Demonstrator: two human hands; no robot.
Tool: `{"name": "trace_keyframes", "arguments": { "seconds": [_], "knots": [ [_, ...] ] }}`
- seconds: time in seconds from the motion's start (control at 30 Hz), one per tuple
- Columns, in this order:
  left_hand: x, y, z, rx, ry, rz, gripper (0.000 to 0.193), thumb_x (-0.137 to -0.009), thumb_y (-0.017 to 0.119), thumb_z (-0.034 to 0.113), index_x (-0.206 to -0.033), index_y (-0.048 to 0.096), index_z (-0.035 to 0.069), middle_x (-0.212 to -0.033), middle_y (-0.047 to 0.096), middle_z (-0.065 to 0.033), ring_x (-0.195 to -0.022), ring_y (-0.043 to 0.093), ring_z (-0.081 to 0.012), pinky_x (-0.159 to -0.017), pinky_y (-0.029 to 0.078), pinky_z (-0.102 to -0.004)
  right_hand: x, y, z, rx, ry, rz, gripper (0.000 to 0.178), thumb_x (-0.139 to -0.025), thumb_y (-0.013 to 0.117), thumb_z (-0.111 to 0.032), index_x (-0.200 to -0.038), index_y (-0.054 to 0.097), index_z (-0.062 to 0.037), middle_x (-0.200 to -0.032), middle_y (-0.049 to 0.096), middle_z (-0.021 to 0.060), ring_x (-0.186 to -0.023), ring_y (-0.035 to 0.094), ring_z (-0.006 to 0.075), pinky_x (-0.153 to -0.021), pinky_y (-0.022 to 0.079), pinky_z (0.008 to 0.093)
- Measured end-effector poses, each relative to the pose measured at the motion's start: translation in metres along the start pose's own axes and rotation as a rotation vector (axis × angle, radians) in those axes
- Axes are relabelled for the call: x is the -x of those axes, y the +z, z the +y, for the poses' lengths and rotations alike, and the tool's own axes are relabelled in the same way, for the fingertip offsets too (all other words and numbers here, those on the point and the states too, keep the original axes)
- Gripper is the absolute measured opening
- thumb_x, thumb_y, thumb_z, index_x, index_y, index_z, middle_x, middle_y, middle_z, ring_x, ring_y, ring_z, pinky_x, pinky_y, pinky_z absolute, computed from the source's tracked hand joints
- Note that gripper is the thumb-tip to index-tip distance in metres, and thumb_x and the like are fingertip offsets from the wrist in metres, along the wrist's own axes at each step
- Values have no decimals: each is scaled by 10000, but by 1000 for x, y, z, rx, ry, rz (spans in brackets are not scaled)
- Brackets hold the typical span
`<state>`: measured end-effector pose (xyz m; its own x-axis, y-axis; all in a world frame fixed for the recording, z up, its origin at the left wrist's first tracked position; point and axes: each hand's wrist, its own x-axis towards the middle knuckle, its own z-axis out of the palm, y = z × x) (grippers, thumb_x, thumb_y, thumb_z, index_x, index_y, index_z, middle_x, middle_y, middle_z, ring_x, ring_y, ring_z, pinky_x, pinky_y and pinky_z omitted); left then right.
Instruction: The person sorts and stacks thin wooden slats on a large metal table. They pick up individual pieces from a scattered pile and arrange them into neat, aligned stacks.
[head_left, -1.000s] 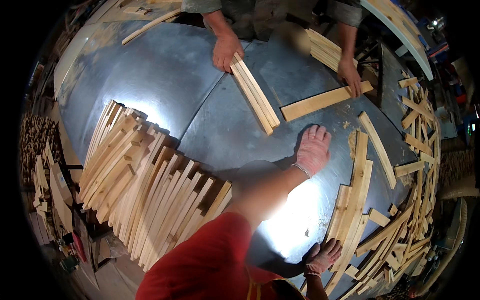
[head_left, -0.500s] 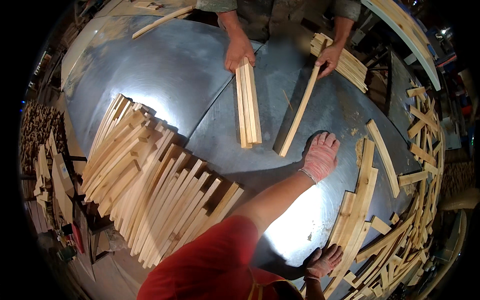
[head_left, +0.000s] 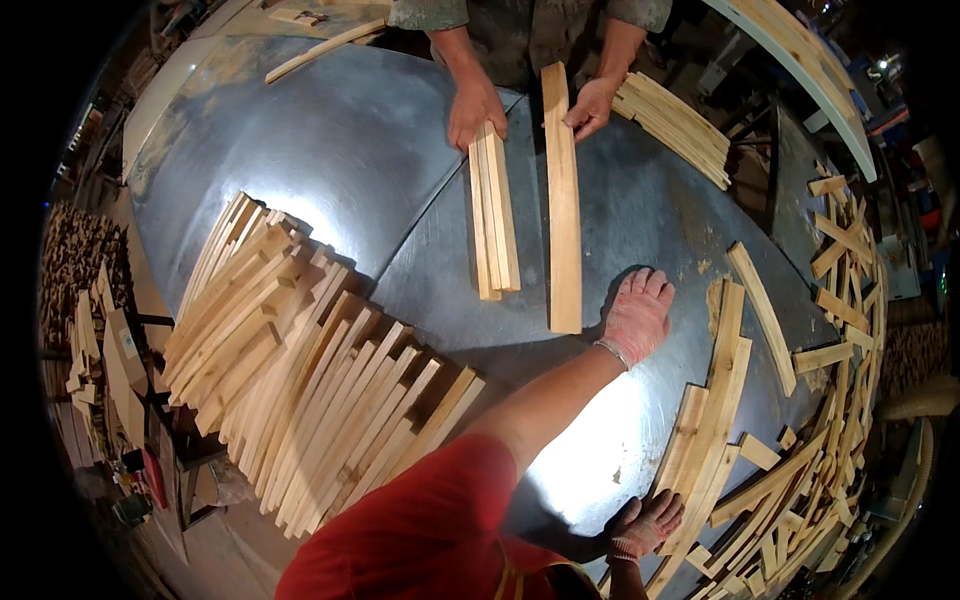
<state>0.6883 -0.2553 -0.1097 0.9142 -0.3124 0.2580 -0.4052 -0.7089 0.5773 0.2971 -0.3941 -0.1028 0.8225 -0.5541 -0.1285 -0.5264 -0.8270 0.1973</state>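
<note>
My left hand (head_left: 637, 318), in a pale red glove, lies palm down on the grey metal tabletop (head_left: 420, 250), its fingers stretched out and holding nothing. My right hand (head_left: 648, 525), gloved alike, rests on long curved wooden boards (head_left: 708, 440) near the lower edge, its thumb apart from the fingers. Across the table, a co-worker's hand (head_left: 476, 112) grips the far end of several upright strips (head_left: 494, 220). The co-worker's other hand (head_left: 594, 108) holds a single curved slat (head_left: 564, 210), broad face showing, its near end just left of my left hand.
A large stack of curved slats (head_left: 310, 370) covers the table's left front. Loose offcuts (head_left: 800, 500) pile along the right edge, and a lone curved piece (head_left: 763, 318) lies beside the boards. More slats (head_left: 675, 130) sit bundled at the far right of the co-worker.
The co-worker has moved the single slat left and turned it from its narrow edge to its broad face. The co-worker's gripped strips shifted slightly. My hands stay in place.
</note>
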Motion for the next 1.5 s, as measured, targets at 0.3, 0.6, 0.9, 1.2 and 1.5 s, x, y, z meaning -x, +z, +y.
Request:
{"name": "trace_keyframes", "arguments": {
  "seconds": [0.3,0.6,0.9,1.2,1.5],
  "knots": [
    [1,8,-2,26,-8,74,440,-898,648,174,-1321,591,67,-1415,512,-136,-1409,441,-338,-1225,316,-491,1,-4,0,-6,10,-27,818,-996,622,-426,-1616,298,0,-1686,262,251,-1579,190,478,-1314,112,561],
    [-1,28,-7,-16,-23,112,413,-941,548,120,-1349,587,78,-1422,521,-123,-1420,436,-328,-1225,315,-484,-3,-4,0,4,-11,-2,799,-1006,602,-434,-1611,313,1,-1678,283,263,-1567,216,492,-1308,145,568],
    [-10,-36,10,723,-399,56,466,-927,687,179,-1376,631,68,-1509,533,-162,-1414,485,-382,-1189,394,-464,-7,-14,-10,5,33,-11,793,-1011,586,-466,-1606,334,-5,-1680,308,242,-1571,233,472,-1302,157,572],
    [146,-173,13,523,-337,42,658,-934,723,277,-1526,510,86,-1559,500,-200,-1457,454,-392,-1193,403,-454,0,19,11,92,-25,103,734,-1083,435,-557,-1628,369,-70,-1665,367,235,-1533,341,429,-1258,266,554],
    [382,-309,-149,-661,-552,177,803,-928,677,558,-1516,489,44,-1547,483,-172,-1489,372,-406,-1237,271,-555,0,0,2,-5,-65,116,754,-1080,457,-557,-1641,337,-69,-1675,359,209,-1536,330,411,-1263,263,514]
  ]
}}
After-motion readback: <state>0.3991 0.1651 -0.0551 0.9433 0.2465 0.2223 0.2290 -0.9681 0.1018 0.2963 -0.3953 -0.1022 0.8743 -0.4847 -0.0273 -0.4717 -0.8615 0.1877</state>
